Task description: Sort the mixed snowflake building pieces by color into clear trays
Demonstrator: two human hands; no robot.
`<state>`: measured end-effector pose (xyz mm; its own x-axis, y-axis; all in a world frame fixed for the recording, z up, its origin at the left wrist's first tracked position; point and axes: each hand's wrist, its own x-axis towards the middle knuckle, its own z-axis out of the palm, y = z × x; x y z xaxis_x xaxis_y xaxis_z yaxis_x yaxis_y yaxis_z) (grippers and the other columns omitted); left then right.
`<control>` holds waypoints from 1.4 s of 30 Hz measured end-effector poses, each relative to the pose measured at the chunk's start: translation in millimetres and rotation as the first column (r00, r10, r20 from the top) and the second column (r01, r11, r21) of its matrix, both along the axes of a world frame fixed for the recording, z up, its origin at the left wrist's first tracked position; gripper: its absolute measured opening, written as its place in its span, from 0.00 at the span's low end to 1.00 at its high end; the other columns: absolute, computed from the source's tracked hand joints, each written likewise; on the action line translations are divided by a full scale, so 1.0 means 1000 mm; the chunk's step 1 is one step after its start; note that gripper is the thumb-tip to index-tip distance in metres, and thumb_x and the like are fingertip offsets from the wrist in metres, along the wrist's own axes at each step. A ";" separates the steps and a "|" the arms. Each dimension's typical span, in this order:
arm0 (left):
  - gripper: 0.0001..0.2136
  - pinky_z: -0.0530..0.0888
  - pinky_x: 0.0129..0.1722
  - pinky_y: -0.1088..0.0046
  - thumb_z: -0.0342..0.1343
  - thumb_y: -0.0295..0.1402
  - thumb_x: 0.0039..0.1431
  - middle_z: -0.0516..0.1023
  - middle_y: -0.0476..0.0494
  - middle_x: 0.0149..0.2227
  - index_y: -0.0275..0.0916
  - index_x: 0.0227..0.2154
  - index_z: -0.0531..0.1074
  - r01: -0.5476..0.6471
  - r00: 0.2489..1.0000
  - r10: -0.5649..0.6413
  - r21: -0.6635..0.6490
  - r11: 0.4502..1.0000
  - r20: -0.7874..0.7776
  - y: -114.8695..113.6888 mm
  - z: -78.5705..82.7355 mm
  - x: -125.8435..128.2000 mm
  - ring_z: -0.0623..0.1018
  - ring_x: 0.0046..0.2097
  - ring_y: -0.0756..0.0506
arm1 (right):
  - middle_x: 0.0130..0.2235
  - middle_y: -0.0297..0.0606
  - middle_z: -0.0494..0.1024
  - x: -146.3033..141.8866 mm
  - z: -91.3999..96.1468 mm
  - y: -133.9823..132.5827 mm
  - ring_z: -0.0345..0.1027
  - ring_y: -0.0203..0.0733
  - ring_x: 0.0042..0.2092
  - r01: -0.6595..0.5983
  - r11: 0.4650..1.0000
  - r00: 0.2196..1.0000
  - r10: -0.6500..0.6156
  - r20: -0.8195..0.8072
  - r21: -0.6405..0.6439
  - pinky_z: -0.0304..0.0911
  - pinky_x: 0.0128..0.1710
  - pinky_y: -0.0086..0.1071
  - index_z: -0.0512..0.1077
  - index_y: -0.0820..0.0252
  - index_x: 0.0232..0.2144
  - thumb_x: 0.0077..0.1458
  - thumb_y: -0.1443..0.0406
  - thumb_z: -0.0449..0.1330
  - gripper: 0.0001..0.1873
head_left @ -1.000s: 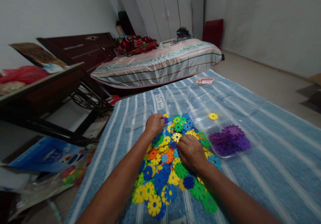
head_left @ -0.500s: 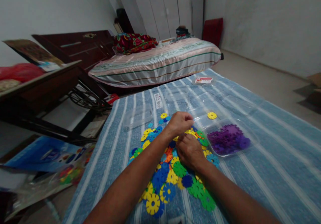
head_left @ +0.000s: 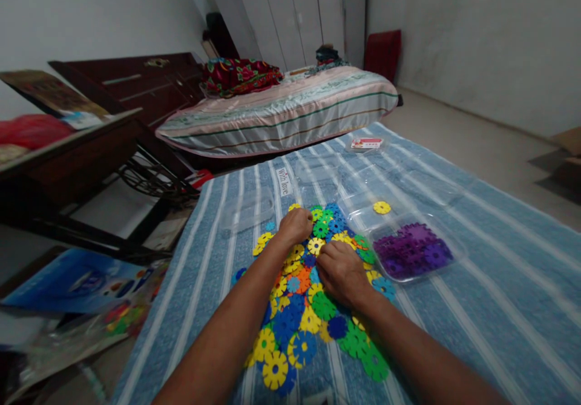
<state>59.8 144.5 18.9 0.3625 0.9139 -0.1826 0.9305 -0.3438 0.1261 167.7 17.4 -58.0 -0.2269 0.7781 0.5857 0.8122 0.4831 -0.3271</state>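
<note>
A loose pile of flat, notched plastic flower discs (head_left: 310, 319) in yellow, green, blue and orange is spread over the striped cloth. My left hand (head_left: 297, 223) rests at the pile's far left side with its fingers curled in; whatever is inside them is hidden. Closer to me, my right hand (head_left: 342, 269) lies on the right part of the pile, fingers bent down among the discs and their tips out of sight. Right of it stands a clear plastic tub (head_left: 408, 279) with purple discs (head_left: 415, 249) in it. One yellow disc (head_left: 382, 207) is in another clear tub just behind.
More clear containers, one of them at the left (head_left: 247, 211), stand on the blue striped cloth (head_left: 490, 284). A small clear box with a red and white label (head_left: 367, 143) is at the far edge. Beyond is a bed (head_left: 281, 120); a dark wooden table (head_left: 68, 144) stands left.
My left hand has moved left, from beside the clear tubs to the far left of the pile, uncovering green and blue discs. My right hand has stayed nearly in place.
</note>
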 end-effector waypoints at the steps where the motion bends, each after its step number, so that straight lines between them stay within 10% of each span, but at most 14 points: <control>1: 0.12 0.70 0.41 0.74 0.53 0.25 0.49 0.82 0.44 0.34 0.41 0.32 0.80 0.019 1.000 -0.019 -0.024 1.000 0.017 0.001 0.000 0.000 0.78 0.42 0.43 | 0.31 0.39 0.70 0.000 0.000 0.000 0.58 0.43 0.37 0.000 1.000 1.000 0.000 -0.002 -0.004 0.52 0.38 0.36 0.69 0.59 0.26 0.59 0.69 0.54 0.09; 16: 0.03 0.65 0.25 0.78 0.58 0.26 0.37 0.70 0.54 0.20 0.35 0.19 0.70 -0.061 0.852 0.174 -0.237 0.970 0.493 -0.004 -0.013 -0.018 0.69 0.24 0.52 | 0.32 0.38 0.71 0.000 -0.002 -0.001 0.58 0.43 0.38 0.006 1.000 1.000 -0.006 -0.005 -0.030 0.51 0.39 0.36 0.69 0.59 0.27 0.59 0.69 0.54 0.09; 32: 0.05 0.66 0.22 0.79 0.58 0.25 0.41 0.70 0.55 0.16 0.38 0.22 0.67 -0.332 0.535 0.512 -0.391 0.859 0.671 -0.020 0.029 -0.023 0.73 0.20 0.51 | 0.31 0.38 0.71 0.000 -0.001 -0.001 0.58 0.42 0.37 0.014 0.999 1.000 -0.014 0.011 -0.029 0.51 0.38 0.36 0.69 0.59 0.26 0.60 0.69 0.55 0.09; 37: 0.05 0.67 0.22 0.78 0.56 0.24 0.42 0.69 0.56 0.15 0.37 0.26 0.70 -0.195 0.603 0.372 -0.321 0.927 0.706 -0.022 0.033 -0.006 0.72 0.20 0.51 | 0.31 0.38 0.71 0.000 -0.002 0.000 0.58 0.42 0.37 0.003 0.999 1.000 -0.002 0.012 -0.033 0.51 0.38 0.36 0.69 0.59 0.26 0.60 0.69 0.54 0.10; 42: 0.09 0.70 0.30 0.75 0.55 0.27 0.47 0.75 0.52 0.22 0.37 0.33 0.75 -0.051 0.864 0.029 0.030 0.998 0.503 -0.030 0.035 -0.007 0.76 0.28 0.48 | 0.31 0.38 0.70 -0.001 -0.002 0.000 0.58 0.42 0.37 0.008 0.999 1.000 -0.008 0.008 -0.042 0.51 0.38 0.36 0.69 0.59 0.26 0.59 0.69 0.55 0.10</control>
